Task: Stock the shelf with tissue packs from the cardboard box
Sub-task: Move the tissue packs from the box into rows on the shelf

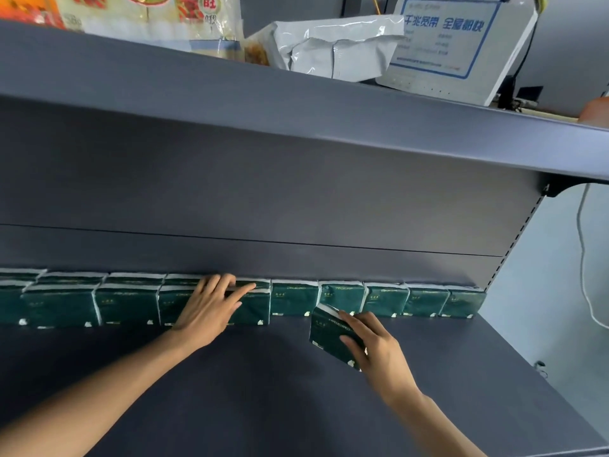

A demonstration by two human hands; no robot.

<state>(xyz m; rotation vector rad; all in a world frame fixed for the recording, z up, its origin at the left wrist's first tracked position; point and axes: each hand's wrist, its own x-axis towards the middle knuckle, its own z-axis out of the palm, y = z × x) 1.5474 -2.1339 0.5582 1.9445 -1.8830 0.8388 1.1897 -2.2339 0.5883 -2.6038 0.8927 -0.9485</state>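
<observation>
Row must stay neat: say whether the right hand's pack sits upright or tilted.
Tilted: the pack in the right hand leans askew before the upright row.

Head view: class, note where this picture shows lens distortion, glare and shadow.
Head view: the wide lens bows the upper shelf edge; glare whitens the silver bag; soft shadows lie on the shelf board under both arms; tissue pack print is slightly soft.

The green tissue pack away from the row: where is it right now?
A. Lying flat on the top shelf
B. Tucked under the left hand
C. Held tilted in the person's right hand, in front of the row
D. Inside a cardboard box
C: the right hand grips the tilted tissue pack just in front of the row of packs, while the left hand rests on packs further left.
</observation>
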